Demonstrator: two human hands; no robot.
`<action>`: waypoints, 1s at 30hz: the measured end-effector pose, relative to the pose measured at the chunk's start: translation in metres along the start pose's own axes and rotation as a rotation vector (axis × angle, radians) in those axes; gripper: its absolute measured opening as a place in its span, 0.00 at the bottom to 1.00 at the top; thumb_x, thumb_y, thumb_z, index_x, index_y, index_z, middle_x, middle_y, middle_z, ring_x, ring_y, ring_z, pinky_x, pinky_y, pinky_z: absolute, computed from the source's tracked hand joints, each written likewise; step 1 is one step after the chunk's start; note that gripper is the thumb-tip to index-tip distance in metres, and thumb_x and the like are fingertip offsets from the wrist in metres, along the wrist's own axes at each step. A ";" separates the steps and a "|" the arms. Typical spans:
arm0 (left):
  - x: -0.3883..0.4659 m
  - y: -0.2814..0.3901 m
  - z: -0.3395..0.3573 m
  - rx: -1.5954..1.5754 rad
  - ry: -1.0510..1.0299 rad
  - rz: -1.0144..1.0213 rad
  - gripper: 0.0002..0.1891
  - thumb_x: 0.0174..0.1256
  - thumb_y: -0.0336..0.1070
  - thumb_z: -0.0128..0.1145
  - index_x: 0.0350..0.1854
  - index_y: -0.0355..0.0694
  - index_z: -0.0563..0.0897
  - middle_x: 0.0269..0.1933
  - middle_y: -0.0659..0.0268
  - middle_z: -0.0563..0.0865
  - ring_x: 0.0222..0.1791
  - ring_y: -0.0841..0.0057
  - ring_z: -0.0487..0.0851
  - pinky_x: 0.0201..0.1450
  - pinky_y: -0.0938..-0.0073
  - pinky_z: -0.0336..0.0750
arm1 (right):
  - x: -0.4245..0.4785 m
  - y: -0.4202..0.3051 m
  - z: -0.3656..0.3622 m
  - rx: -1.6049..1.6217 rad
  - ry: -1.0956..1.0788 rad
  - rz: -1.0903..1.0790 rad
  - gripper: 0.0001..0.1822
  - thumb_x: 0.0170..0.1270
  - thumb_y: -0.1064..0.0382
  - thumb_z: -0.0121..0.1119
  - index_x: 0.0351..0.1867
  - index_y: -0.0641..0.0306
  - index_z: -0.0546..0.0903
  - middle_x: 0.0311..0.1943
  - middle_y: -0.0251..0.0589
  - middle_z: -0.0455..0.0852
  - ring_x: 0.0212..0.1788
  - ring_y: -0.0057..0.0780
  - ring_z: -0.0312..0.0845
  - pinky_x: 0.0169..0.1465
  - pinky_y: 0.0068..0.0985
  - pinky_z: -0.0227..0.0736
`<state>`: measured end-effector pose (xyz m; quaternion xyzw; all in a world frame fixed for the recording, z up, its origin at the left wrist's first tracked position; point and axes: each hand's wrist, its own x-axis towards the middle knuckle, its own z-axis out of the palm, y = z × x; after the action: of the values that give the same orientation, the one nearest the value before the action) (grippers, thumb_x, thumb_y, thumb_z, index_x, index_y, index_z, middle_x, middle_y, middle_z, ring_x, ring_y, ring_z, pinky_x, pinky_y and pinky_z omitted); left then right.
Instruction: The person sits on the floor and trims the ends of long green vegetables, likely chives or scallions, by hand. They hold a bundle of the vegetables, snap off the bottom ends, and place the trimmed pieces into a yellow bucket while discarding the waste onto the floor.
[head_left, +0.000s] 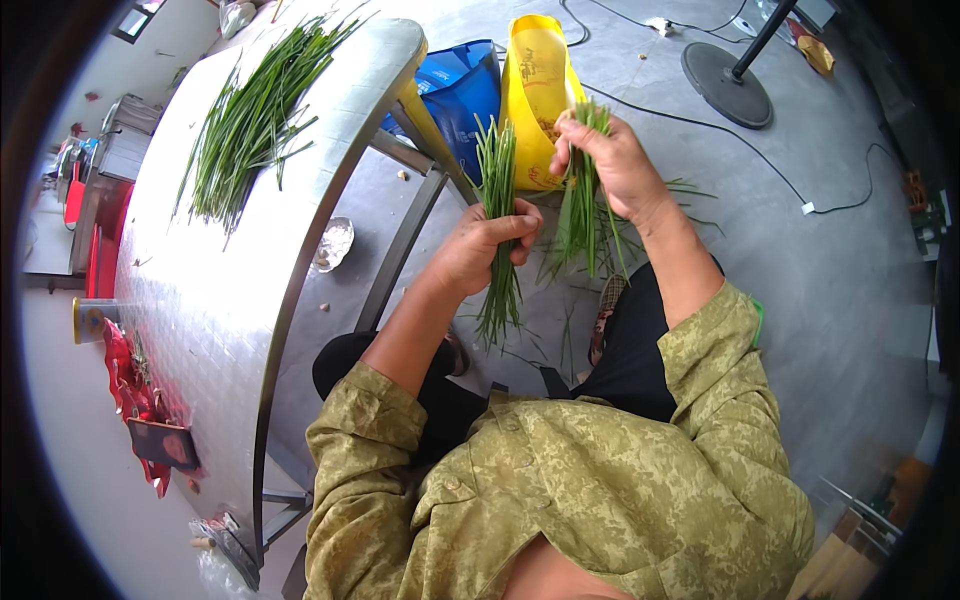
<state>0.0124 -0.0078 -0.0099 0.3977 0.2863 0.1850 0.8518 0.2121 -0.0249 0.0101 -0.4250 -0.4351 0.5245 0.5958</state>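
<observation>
My left hand (491, 244) is closed around an upright bunch of garlic chives (498, 169), its cut ends level above the fist and the thin leaves hanging below. Beside it, my right hand (611, 161) grips a second bunch of chives (583, 225) near the top, with loose leaves dangling underneath. Just beyond the hands stands a yellow bag (536, 82), open at the top, with some brownish scraps inside. A large pile of chives (255, 120) lies on the table (217, 285) to my left.
A blue bag (461, 90) stands by the table leg. Cables (697, 126) cross the floor near a round black stand base (726, 84). Stray leaves litter the floor between my feet. A small bowl (334, 244) sits under the table edge; a phone (163, 442) lies on the table.
</observation>
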 end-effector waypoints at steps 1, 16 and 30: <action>0.000 0.000 0.000 -0.008 0.001 0.002 0.06 0.59 0.32 0.57 0.35 0.37 0.77 0.25 0.66 0.74 0.22 0.80 0.69 0.25 0.80 0.64 | -0.001 0.001 0.004 0.044 -0.006 0.028 0.07 0.66 0.60 0.51 0.36 0.61 0.76 0.24 0.33 0.78 0.27 0.23 0.76 0.34 0.23 0.71; -0.004 0.005 -0.006 -0.201 -0.047 0.004 0.12 0.63 0.37 0.55 0.44 0.36 0.76 0.29 0.66 0.76 0.25 0.79 0.72 0.29 0.78 0.68 | -0.008 0.005 0.025 0.033 -0.074 0.178 0.05 0.61 0.66 0.59 0.33 0.62 0.75 0.20 0.24 0.71 0.17 0.10 0.61 0.20 0.13 0.55; -0.001 0.007 -0.008 -0.248 0.120 0.048 0.09 0.63 0.34 0.55 0.40 0.33 0.78 0.27 0.66 0.80 0.22 0.79 0.77 0.25 0.79 0.73 | -0.006 -0.001 0.017 0.196 0.043 0.147 0.06 0.61 0.63 0.61 0.36 0.62 0.78 0.19 0.23 0.69 0.16 0.10 0.59 0.20 0.12 0.55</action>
<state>0.0058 0.0005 -0.0088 0.2841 0.3023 0.2627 0.8712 0.1960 -0.0301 0.0154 -0.4067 -0.3366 0.5976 0.6035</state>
